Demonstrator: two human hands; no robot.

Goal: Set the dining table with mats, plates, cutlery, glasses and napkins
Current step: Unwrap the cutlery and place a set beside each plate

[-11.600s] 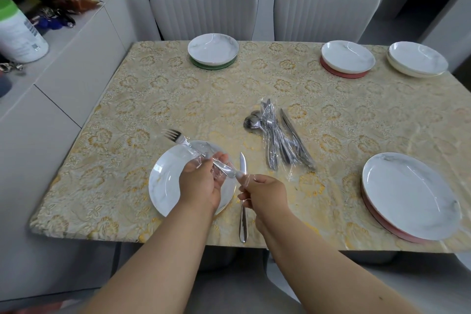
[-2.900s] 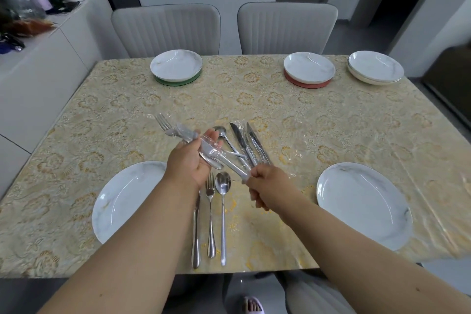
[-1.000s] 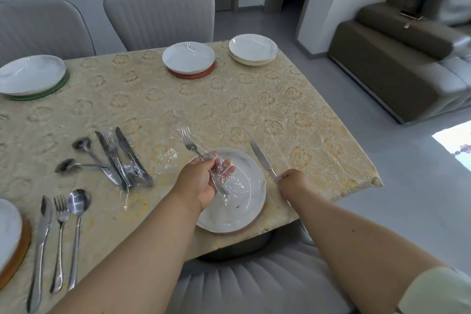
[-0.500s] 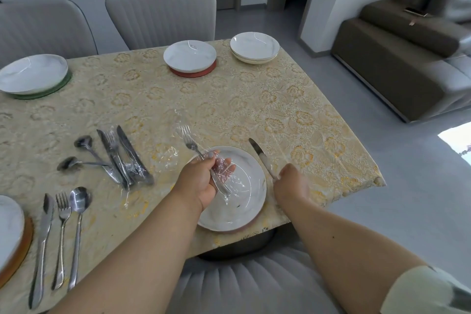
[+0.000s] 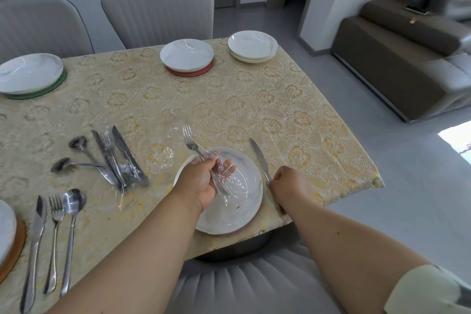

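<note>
Clear plastic wrap point(image 5: 224, 173) was bunched up in the left hand point(image 5: 204, 181), along with a fork point(image 5: 196, 150) gripped by curled fingers over the near plate point(image 5: 242, 209). No brand, label or readable writing could be made out anywhere, tbh. The fork's long axis was tilted, tines pointed up and away to the far left of that hand, handle end poking out below the palm over the plate.

The right hand point(image 5: 288, 186) was closed around the handle of a knife point(image 5: 260, 158), just right of the plate on the gold-patterned tablecloth point(image 5: 293, 109). The knife's blade was pointed away from the person, slanted a bit left, tip well ahead of the knuckles; whether it was fully laid flat couldn't be told.

Left of the left hand, a loose pile of cutlery point(image 5: 114, 160) was seen, partly in wrap, with two spoons sticking out. Further left and nearer, a set knife, fork and spoon point(image 5: 53, 234) were lined up side by side, handles toward the table edge. Well beyond both hands, a plate on a red mat point(image 5: 190, 70) and a bare stack of plates point(image 5: 252, 46) were parked.
</note>
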